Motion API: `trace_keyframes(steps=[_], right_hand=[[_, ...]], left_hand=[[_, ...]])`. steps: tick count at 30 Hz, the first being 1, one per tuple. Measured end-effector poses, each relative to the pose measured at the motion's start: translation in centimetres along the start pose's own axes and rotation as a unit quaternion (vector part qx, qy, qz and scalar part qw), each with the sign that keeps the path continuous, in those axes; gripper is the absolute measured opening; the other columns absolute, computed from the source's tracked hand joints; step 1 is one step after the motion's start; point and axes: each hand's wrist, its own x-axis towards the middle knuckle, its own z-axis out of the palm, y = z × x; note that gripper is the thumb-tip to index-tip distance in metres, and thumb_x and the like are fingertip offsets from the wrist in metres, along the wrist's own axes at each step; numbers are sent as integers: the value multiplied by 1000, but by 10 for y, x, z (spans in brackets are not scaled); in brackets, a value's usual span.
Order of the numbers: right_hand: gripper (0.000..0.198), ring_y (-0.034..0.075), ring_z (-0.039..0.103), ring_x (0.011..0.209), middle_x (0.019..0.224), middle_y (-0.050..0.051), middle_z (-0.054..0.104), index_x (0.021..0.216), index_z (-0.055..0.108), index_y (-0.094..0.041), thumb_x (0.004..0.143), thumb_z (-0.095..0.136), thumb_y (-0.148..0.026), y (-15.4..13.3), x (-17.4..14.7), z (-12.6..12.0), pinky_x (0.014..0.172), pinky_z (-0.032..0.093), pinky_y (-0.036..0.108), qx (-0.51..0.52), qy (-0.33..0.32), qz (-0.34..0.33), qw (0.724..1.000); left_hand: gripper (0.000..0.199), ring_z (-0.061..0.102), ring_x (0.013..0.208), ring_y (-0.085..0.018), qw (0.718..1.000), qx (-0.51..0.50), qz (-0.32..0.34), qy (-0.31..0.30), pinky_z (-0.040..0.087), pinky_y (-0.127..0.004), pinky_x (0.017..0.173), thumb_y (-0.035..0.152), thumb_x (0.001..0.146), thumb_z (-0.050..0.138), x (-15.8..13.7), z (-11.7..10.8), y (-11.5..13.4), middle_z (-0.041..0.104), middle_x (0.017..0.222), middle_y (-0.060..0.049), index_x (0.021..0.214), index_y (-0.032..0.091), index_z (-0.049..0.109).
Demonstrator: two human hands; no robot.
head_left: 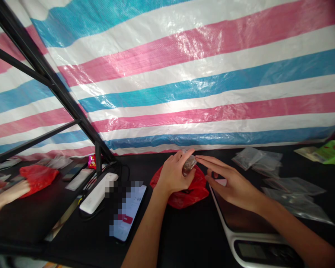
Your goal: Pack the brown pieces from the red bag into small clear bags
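My left hand (173,173) is closed around a small clear plastic bag (189,165) with brownish contents that I cannot make out. Below it lies a crumpled red plastic bag (187,195), partly covered by that hand. My right hand (234,182) has its fingers stretched toward the clear bag, with the fingertips at its edge and the thumb apart. Beneath my right hand and forearm sits a white kitchen scale (240,223) with a dark platform; the forearm hides part of it.
Flat clear zip bags (296,201) lie on the right, with a green packet (333,152) beyond. To the left are a lit phone (131,212), a white power bank (99,193) and cables. A black metal frame (64,96) stands there; past it, another person's arm (9,193) reaches into a red bag (40,178).
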Motion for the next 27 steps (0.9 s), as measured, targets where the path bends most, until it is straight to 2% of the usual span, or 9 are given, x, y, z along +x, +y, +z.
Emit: trace_keyframes(steps=[3,5,9,14,19,22,27], right_hand=[[66,27,64,136,165,4,50,161,47,-39,100,55,-16,-1,0,0,106,61,38,1,0,6,1000],[62,27,68,131,164,5,51,159,50,-38,101,55,-18,-2,1,0,107,61,39,-7,4,2,1000],[61,28,63,137,165,6,51,159,51,-36,101,55,-18,-2,1,1,107,60,38,-15,4,3,1000],[65,26,60,142,164,3,51,159,50,-38,99,55,-14,5,-3,5,106,61,35,-20,-14,-3,1000],[67,25,61,140,165,3,51,159,50,-38,97,56,-13,6,-4,5,105,61,33,-22,-19,3,1000],[68,25,59,142,164,3,51,159,50,-37,96,55,-11,5,-2,3,109,58,34,-26,-21,-3,999],[69,25,58,143,164,5,51,161,47,-35,97,53,-10,1,1,1,114,54,38,-26,-13,-20,999]], left_hand=[[68,69,118,-29,1000,3,3,-15,57,-46,104,23,89,64,1,-1,0,68,131,-11,154,25,44],[71,68,118,-29,1000,4,12,-10,55,-47,105,18,85,63,1,0,0,69,130,-10,154,24,44],[73,66,120,-30,1000,-7,17,6,54,-48,107,15,83,62,0,1,-1,68,131,-10,154,25,44],[77,67,121,-28,1000,-19,6,-8,57,-44,106,9,80,59,-1,3,-1,67,133,-10,154,25,44],[57,69,119,-27,1000,-16,-17,-11,57,-44,106,27,96,62,0,4,1,69,130,-9,152,25,48],[49,71,118,-26,999,-17,-25,-13,58,-42,106,32,102,58,2,4,0,71,129,-8,150,26,50],[57,72,119,-26,999,-1,-40,-16,58,-41,106,38,99,66,2,4,-3,72,137,-6,153,28,48]])
